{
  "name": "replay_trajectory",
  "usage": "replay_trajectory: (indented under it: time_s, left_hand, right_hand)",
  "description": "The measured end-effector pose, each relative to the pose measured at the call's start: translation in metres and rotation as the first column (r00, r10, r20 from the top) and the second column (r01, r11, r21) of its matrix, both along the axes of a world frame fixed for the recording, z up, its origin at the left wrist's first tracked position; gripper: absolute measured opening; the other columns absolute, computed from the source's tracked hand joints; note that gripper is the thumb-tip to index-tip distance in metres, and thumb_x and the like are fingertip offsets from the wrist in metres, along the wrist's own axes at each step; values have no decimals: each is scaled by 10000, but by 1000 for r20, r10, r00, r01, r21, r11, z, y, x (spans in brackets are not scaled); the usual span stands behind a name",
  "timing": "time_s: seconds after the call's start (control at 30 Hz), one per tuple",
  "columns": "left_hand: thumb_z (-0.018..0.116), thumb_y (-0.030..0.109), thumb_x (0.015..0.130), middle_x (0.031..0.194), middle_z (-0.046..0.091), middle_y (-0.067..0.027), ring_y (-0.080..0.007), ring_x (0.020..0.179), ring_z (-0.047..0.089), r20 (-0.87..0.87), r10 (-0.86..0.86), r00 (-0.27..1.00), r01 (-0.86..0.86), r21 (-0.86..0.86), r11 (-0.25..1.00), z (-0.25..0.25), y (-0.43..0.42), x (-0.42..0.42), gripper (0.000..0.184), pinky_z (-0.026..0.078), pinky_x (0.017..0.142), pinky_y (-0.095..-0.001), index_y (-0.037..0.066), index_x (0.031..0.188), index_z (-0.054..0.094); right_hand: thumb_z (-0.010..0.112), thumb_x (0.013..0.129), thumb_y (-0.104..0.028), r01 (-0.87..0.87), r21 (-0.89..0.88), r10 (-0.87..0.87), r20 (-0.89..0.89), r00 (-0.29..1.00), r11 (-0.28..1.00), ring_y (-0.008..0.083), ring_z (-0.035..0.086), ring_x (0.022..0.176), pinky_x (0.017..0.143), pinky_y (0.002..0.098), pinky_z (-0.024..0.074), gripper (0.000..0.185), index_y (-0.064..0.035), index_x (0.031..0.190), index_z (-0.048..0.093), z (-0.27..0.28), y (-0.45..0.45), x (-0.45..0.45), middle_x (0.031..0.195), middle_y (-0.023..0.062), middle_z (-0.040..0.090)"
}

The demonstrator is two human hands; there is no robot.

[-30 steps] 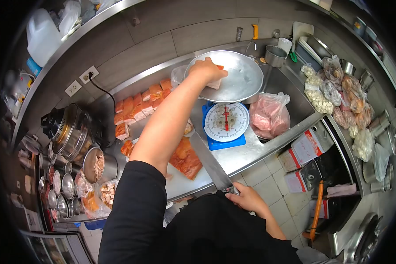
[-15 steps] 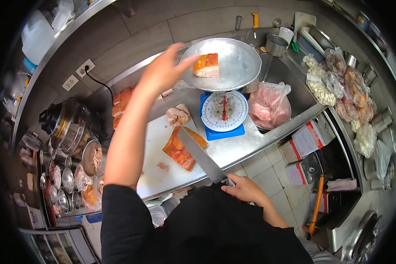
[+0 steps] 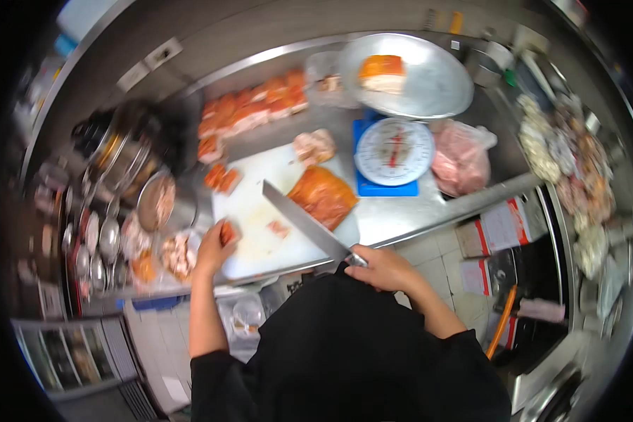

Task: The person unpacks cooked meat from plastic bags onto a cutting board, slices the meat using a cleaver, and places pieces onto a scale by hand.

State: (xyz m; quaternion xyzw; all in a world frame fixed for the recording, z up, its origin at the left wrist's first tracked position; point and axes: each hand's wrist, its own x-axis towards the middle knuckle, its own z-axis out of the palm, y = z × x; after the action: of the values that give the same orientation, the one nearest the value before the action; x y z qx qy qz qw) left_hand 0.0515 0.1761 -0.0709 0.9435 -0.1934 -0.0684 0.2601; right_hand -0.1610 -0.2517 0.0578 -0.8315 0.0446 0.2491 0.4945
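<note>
My right hand (image 3: 383, 269) grips the handle of a long, broad-bladed knife (image 3: 304, 221), whose blade slants up and left across the white cutting board (image 3: 253, 200). Beside the blade lies an orange-skinned slab of roast pork (image 3: 323, 195). At the board's left edge my left hand (image 3: 214, 250) has its fingers on a small reddish piece of pork (image 3: 228, 233); blur softens the grip. Small scraps (image 3: 278, 228) and a paler pork chunk (image 3: 314, 146) are on the board. A pork block (image 3: 383, 74) sits in the metal pan (image 3: 432, 81) of a blue scale (image 3: 394, 153).
A row of roast pork pieces (image 3: 253, 105) lies behind the board. Right of the scale is a bag of pink meat (image 3: 461, 158). On the left stand a metal pot (image 3: 163, 200) and a container of chopped meat (image 3: 181, 254). Several bags of food (image 3: 577, 162) line the right side.
My left hand has moved from beside the scale pan down to the board's left edge, onto a small piece of pork. The view has shifted. The knife remains in my right hand.
</note>
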Motion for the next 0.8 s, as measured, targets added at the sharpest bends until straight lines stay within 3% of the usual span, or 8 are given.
replay_trajectory:
  time_s: [0.1,0.2,0.33,0.43,0.53,0.63,0.73,0.8]
  left_hand:
    - [748,215,794,1177,666,-248,-423,1140,610,117,75,990,-76,3,997,18,-13,-18,529,496,968,-466,10,1263,616]
    - [763,231,779,1134,668,-233,-395,1060,638,-66,237,969,-242,-89,966,45,-39,-19,460,514,900,-437,-9,1150,636]
    - [803,257,796,1156,652,-177,-306,994,663,257,97,962,-14,-308,951,102,-75,3,492,526,867,-388,-24,1166,641]
    - [776,212,851,1176,629,-91,-185,1080,628,56,-98,994,110,-673,731,184,-139,19,620,521,925,-336,17,1383,525]
    - [771,217,847,1229,634,-101,-180,1089,628,341,-219,914,378,-522,765,267,-216,30,648,497,984,-327,59,1418,508]
    - [786,337,827,1097,707,-129,-200,971,691,231,-352,907,420,-431,799,327,-297,36,562,543,835,-328,108,1302,589]
    - [747,389,812,1028,730,-160,-227,894,715,260,-418,871,485,-312,817,342,-380,53,540,561,783,-337,79,1232,610]
    - [722,404,803,978,733,-160,-234,796,717,127,-500,857,516,-199,833,347,-428,64,546,573,703,-364,52,1206,614]
  right_hand:
    - [635,982,-358,-66,-56,64,-42,997,996,258,667,563,548,396,516,297,-99,1120,589,6,20,18,712,150,677]
    - [635,983,-380,-69,-57,69,0,998,996,267,661,555,566,404,516,312,-116,1146,602,-14,23,18,711,154,678]
    - [640,985,-381,11,-6,-12,-41,999,1000,223,642,539,536,374,500,332,-115,1180,610,-3,14,5,671,120,638]
    - [654,977,-368,72,8,-72,-39,997,997,202,632,528,509,356,485,352,-98,1200,610,-1,4,-12,669,106,635]
    - [656,977,-366,121,-14,-121,-7,993,993,194,619,509,505,362,483,339,-106,1192,622,0,-6,-30,695,107,654]
    - [662,969,-376,187,-3,-187,-47,981,982,262,674,599,576,400,515,351,-103,1188,633,-2,-15,-52,780,147,700]
    - [696,955,-378,259,6,-255,198,946,966,228,676,647,602,370,510,354,-119,1192,656,-22,-22,-74,746,93,686]
    - [703,943,-386,316,-31,-309,144,940,948,296,692,739,664,401,508,370,-91,1163,659,-17,-27,-85,817,155,700]
